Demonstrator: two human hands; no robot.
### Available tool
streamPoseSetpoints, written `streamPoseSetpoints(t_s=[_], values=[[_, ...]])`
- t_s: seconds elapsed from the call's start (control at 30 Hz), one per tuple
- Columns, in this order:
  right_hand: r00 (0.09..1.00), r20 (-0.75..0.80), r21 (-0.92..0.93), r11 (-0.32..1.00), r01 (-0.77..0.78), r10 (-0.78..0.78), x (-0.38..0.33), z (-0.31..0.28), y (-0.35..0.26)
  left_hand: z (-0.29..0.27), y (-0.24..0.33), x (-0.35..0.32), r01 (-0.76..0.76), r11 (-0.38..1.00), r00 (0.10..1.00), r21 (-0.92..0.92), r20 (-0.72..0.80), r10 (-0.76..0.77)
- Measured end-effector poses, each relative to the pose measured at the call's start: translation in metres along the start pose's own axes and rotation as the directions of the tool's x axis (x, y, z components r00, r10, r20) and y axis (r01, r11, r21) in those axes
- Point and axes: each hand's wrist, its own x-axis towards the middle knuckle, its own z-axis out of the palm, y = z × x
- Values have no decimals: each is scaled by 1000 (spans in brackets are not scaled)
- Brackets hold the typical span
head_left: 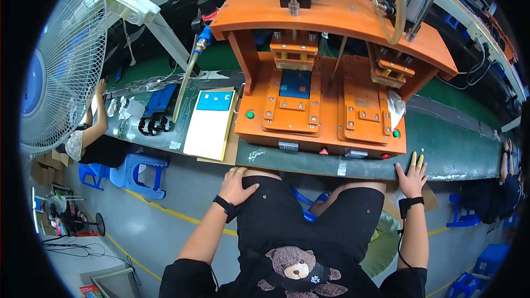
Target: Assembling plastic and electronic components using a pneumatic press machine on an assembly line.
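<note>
My left hand [237,186] lies on my left thigh by the table's front edge, thumb spread from the fingers, holding nothing. At the edge on the right, my right hand [411,179] rests flat with its fingers apart, also without anything in it. Yellowish covers show on some fingertips of both hands. In front of me stands an orange two-station press [326,138]. A blue sheet [294,84] sits in its left station, below the raised head. To the press's left, a blue sheet with light cut-outs [214,101] lies on a white board [206,132] with a yellow edge.
Black brackets [154,124] and a blue panel [160,99] lie farther left on the green table [452,149]. A fan [66,60] stands at far left. One person's arm [96,124] shows at left, another person's hands [506,149] at far right. Blue stools [141,174] stand below.
</note>
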Motion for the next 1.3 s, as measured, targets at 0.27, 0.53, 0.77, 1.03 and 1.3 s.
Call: streamPoseSetpoints(t_s=[0.27, 0.53, 0.77, 1.03, 1.3], values=[[999, -31, -14, 999, 33, -33, 0, 3, -6, 17, -22, 36, 348, 921, 863, -173, 443, -243], [996, -83, -3, 999, 32, -32, 1, 12, -8, 30, -41, 34, 230, 920, 918, -318, 383, -98], [989, -148, 73, 997, 35, -24, 2, 16, 5, 22, -15, 43, 139, 906, 954, -399, 301, -14], [983, -170, 31, 997, 74, -68, 11, 22, -5, 14, 14, 61, 153, 845, 881, -513, 459, 119], [983, -178, 55, 997, 54, -43, 3, 18, 7, 23, 13, 85, 110, 897, 754, -427, 624, 205]])
